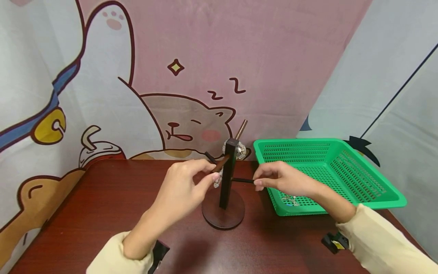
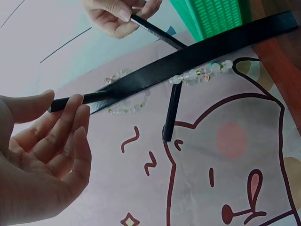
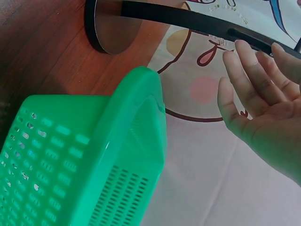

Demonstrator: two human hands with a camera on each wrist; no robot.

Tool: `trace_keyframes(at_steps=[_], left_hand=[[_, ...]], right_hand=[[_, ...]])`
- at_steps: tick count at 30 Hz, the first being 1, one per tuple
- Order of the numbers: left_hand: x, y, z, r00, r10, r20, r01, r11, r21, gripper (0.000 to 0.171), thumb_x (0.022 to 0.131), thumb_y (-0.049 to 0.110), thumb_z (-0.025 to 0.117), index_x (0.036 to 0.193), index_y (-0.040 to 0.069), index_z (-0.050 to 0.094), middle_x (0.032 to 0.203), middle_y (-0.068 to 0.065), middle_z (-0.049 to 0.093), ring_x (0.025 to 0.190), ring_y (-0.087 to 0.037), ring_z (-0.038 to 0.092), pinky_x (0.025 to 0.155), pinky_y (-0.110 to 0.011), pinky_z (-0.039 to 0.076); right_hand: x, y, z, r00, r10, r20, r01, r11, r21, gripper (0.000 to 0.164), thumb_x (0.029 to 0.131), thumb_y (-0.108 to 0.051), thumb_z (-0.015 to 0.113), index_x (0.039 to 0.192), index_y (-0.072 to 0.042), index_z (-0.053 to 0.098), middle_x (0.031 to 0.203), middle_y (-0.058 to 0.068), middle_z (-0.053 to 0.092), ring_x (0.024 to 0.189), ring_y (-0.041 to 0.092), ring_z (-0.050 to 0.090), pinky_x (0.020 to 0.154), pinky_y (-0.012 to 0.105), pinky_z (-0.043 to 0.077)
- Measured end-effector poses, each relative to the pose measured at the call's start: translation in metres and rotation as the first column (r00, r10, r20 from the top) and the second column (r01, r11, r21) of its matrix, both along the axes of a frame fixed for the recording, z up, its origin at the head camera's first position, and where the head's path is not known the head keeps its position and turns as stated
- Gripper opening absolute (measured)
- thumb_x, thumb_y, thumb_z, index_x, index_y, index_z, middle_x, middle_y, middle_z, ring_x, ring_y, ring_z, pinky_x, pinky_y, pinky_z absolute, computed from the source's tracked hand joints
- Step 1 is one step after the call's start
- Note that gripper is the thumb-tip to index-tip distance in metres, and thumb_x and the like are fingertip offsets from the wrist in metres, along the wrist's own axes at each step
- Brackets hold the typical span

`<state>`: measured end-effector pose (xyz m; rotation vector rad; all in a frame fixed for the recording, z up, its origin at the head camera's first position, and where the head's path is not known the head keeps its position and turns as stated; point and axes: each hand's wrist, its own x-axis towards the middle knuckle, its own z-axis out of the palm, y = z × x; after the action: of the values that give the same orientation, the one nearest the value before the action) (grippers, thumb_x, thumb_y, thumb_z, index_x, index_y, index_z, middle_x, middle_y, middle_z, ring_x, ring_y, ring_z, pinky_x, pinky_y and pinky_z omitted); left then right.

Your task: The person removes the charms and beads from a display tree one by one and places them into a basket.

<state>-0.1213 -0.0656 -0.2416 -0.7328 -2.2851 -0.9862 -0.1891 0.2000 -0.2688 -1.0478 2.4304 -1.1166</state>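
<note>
A dark wooden stand (image 1: pixel 227 179) with a round base (image 1: pixel 223 213) and thin side pegs stands upright on the table. My left hand (image 1: pixel 184 182) pinches the end of an upper peg (image 2: pixel 84 100) between thumb and fingers. On the stand's other side, my right hand (image 1: pixel 285 179) pinches the tip of a lower peg (image 1: pixel 243 180). One bracelet of clear beads (image 1: pixel 241 150) hangs around the upper part behind the post. Another beaded bracelet (image 2: pixel 202 73) hangs lower, partly hidden by the post and left hand in the head view.
A green plastic basket (image 1: pixel 376 205) stands on the right of the table, close beside the right hand. Small clear items (image 1: pixel 291 200) lie in its near left corner. A cartoon-printed cloth (image 1: pixel 273 57) hangs behind the red-brown table (image 1: pixel 113 205).
</note>
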Motion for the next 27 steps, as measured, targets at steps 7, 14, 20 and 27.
trace_keyframes(at_steps=[7, 14, 20, 27], left_hand=[[-0.008, -0.011, 0.006, 0.992, -0.028, 0.125, 0.028, 1.0, 0.002, 0.006, 0.079, 0.007, 0.069, 0.085, 0.008, 0.07, 0.076, 0.005, 0.066, 0.066, -0.008, 0.055, 0.063, -0.03, 0.044], [-0.018, -0.026, 0.013, 0.965, -0.038, 0.261, 0.045, 0.999, -0.022, 0.008, 0.082, 0.007, 0.066, 0.088, 0.01, 0.07, 0.084, 0.002, 0.068, 0.058, -0.01, 0.044, 0.063, -0.033, 0.04], [-0.027, -0.037, 0.019, 0.921, -0.069, 0.383, 0.079, 0.997, -0.011, 0.008, 0.084, 0.009, 0.064, 0.089, 0.01, 0.07, 0.083, 0.001, 0.066, 0.079, -0.013, 0.059, 0.073, -0.035, 0.045], [-0.037, -0.047, 0.024, 0.888, -0.046, 0.457, 0.061, 0.998, -0.018, 0.012, 0.085, 0.007, 0.062, 0.094, 0.008, 0.07, 0.086, -0.004, 0.064, 0.075, -0.016, 0.059, 0.07, -0.034, 0.045]], right_hand=[[0.0, 0.003, -0.001, 1.0, 0.004, 0.016, -0.004, 1.0, -0.005, 0.011, 0.09, -0.014, 0.058, 0.096, -0.007, 0.063, 0.081, 0.0, 0.064, 0.079, 0.026, 0.06, 0.07, 0.032, 0.047], [0.0, 0.006, -0.003, 0.999, 0.003, 0.033, -0.003, 1.0, 0.0, 0.01, 0.089, -0.01, 0.058, 0.097, -0.005, 0.062, 0.084, 0.001, 0.064, 0.079, 0.017, 0.061, 0.073, 0.034, 0.049], [0.0, 0.008, -0.005, 0.999, 0.006, 0.045, -0.007, 1.0, 0.006, 0.01, 0.089, -0.008, 0.058, 0.097, -0.004, 0.062, 0.084, 0.005, 0.065, 0.079, 0.016, 0.061, 0.07, 0.035, 0.049], [0.0, 0.008, -0.005, 0.998, 0.001, 0.057, -0.001, 1.0, 0.013, 0.01, 0.089, -0.008, 0.058, 0.097, -0.004, 0.062, 0.086, 0.004, 0.065, 0.08, 0.016, 0.062, 0.072, 0.036, 0.049]])
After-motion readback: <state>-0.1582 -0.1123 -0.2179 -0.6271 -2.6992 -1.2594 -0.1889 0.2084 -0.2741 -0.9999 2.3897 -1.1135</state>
